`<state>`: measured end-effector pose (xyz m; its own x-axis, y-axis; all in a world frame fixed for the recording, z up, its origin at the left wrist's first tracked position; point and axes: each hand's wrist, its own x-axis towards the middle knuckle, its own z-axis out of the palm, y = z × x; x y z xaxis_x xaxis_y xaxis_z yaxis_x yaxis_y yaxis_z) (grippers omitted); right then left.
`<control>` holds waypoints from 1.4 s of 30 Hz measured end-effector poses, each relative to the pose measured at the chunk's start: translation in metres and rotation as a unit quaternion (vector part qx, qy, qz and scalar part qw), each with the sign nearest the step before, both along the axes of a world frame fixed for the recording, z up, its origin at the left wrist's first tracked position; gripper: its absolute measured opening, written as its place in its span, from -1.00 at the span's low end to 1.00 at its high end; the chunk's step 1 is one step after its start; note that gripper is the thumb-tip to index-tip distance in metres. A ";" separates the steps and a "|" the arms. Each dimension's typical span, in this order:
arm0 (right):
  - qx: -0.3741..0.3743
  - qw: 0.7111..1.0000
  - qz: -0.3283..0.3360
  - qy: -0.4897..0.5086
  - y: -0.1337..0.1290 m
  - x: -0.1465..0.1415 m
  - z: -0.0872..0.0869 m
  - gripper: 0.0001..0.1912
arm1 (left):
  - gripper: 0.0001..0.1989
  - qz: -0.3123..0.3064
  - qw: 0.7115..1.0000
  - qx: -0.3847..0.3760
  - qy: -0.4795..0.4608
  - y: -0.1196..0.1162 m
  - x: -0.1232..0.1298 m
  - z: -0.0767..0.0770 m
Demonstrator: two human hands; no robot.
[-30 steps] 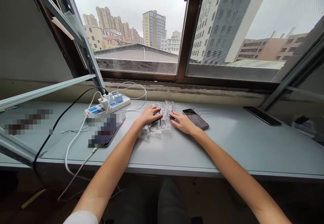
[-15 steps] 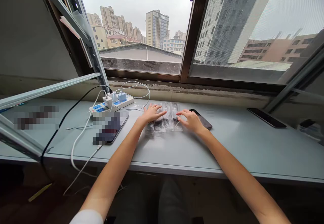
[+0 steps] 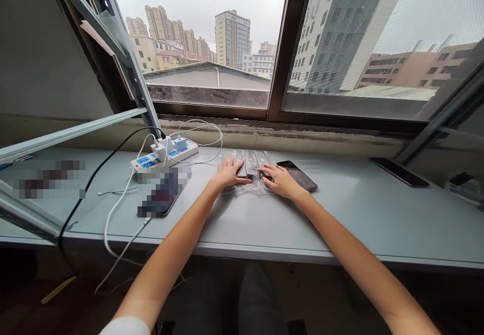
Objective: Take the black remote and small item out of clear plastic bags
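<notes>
Several dark, narrow items in clear plastic packets [image 3: 249, 161] lie side by side on the grey table [image 3: 242, 219]. My left hand [image 3: 228, 174] rests on the left packets with its fingers spread and the thumb pointing right. On the right side, my right hand [image 3: 282, 180] touches the packets with its fingers stretched out and slightly bent. Both hands are open, palms down. What exactly is inside the plastic I cannot make out. A black phone [image 3: 298, 176] lies just behind and right of my right hand.
A white power strip [image 3: 166, 156] with chargers and looping cables stands at the back left. A phone on a white cable [image 3: 164, 199] lies before it. Another dark phone [image 3: 399, 172] lies at the right. Metal shelf posts [image 3: 141, 85] rise at the left, and a window runs behind.
Both hands have come down onto the packets, the right fingers now touching them. The plastic is more bunched, and the dark items sit closer together.
</notes>
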<state>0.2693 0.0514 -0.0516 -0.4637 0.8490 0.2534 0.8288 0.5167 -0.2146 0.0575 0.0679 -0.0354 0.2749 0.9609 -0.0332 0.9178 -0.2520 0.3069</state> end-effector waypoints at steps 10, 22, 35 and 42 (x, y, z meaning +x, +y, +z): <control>0.035 0.999 -0.031 0.028 0.006 0.001 -0.006 -0.55 | -0.54 0.108 0.981 0.115 -0.109 0.023 -0.007 -0.003; -0.012 0.997 -0.003 0.070 0.005 0.003 -0.010 -0.53 | -0.57 0.161 0.981 0.104 0.014 0.022 -0.023 -0.008; 0.022 0.992 0.096 0.076 -0.009 -0.010 -0.001 -0.39 | -0.33 -0.030 0.995 0.097 -0.015 0.026 -0.039 -0.005; -0.017 0.996 0.092 0.012 -0.014 -0.020 -0.009 -0.56 | -0.33 -0.073 0.992 0.101 -0.001 0.021 -0.035 -0.001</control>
